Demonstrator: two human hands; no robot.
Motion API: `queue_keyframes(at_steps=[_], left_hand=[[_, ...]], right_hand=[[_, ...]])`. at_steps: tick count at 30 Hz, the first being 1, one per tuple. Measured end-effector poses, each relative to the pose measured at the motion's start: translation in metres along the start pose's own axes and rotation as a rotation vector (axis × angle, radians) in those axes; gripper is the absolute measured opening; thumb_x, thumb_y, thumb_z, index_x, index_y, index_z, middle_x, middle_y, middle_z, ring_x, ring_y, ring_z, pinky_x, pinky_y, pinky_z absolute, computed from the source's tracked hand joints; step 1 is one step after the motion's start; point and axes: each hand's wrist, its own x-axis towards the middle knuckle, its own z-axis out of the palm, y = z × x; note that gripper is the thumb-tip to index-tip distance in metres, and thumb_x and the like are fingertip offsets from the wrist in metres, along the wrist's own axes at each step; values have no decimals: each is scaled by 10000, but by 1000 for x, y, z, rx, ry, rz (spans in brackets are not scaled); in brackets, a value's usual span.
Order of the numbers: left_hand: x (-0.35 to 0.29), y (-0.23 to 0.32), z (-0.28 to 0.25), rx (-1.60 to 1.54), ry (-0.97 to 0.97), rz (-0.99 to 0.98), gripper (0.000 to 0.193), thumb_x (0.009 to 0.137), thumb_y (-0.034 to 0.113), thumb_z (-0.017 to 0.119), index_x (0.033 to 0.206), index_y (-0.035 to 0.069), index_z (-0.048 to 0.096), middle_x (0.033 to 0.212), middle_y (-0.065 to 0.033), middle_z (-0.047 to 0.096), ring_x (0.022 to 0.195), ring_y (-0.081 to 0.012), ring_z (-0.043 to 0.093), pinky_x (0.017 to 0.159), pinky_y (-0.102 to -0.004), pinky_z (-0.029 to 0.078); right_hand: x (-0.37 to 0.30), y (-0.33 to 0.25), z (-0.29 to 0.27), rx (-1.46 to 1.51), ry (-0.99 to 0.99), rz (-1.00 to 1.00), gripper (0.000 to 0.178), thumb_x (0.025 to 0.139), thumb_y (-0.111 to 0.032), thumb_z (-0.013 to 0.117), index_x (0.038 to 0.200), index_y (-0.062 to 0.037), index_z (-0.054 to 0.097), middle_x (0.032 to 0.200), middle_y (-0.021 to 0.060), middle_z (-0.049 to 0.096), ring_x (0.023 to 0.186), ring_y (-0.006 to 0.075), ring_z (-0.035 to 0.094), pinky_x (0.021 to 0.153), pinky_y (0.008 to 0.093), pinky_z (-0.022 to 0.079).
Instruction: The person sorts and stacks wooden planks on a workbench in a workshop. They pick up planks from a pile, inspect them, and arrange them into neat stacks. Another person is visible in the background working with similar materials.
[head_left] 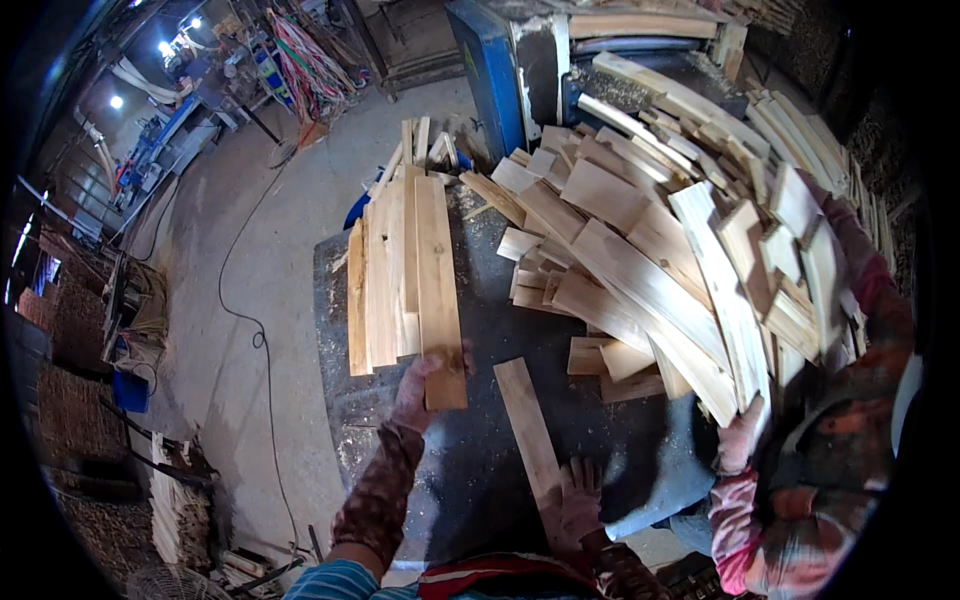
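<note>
**Positioning the long board**

The long board (438,270) lies on the stack (383,290) along the worktop's (482,325) left edge. The left hand (412,395) grips its near end; the right hand (580,495), fingers spread, rests beside the narrow board (525,415) toward the near edge. Step in hand: apparently stacking. The next move likely calls for alignment before release.

A light-blue striped fabric shirt (335,580) showed alongside a red garment (455,583) with a pale curved band, and dark reddish-brown patterned cloth oversleeves (378,490) covered both forearms.
</note>
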Motion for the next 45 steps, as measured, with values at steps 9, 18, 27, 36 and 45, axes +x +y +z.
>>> queue_keyframes(at_steps=[9, 18, 27, 36, 45], left_hand=[[-162, -80, 108, 1157, 12, 576, 994, 760, 46, 798, 1574, 82, 228, 1196, -85, 565, 1074, -206, 566, 923, -362, 510], [-242, -80, 125, 285, -172, 17, 643, 1023, 262, 561, 1547, 5, 291, 1377, -125, 568, 1214, -212, 578, 1046, -361, 455], [-281, -112, 185, -241, -462, -420, 621, 1008, 370, 574, 1468, -7, 393, 1325, -184, 596, 1170, -291, 630, 1055, -432, 489], [-277, -109, 192, 135, -296, -255, 527, 871, 83, 659, 1372, 31, 505, 1199, -99, 658, 1025, -211, 669, 904, -336, 545], [-280, -141, 100, 83, 109, 115, 379, 905, 48, 645, 1277, 50, 573, 1129, -94, 684, 988, -214, 686, 859, -375, 573]], right_hand=[[75, -141, -151, 1285, 16, -55, 609, 938, -209, 689, 1448, 18, 448, 1226, 156, 659, 1135, 233, 635, 988, 340, 501], [-22, -93, -199, 1760, 50, 17, 453, 930, -195, 695, 1277, 73, 582, 1173, 164, 686, 1024, 237, 681, 900, 370, 562], [-57, -93, -212, 1575, 132, 33, 497, 974, -336, 659, 1252, 73, 608, 1098, 176, 723, 929, 248, 721, 827, 368, 598], [-42, -98, -211, 978, 329, 103, 453, 991, -378, 638, 1152, 43, 681, 1028, 109, 734, 929, 152, 697, 798, 282, 542], [-74, -61, -115, 694, -115, 323, 635, 940, -497, 642, 1346, -13, 578, 1196, 165, 697, 1093, 308, 671, 962, 381, 511]])
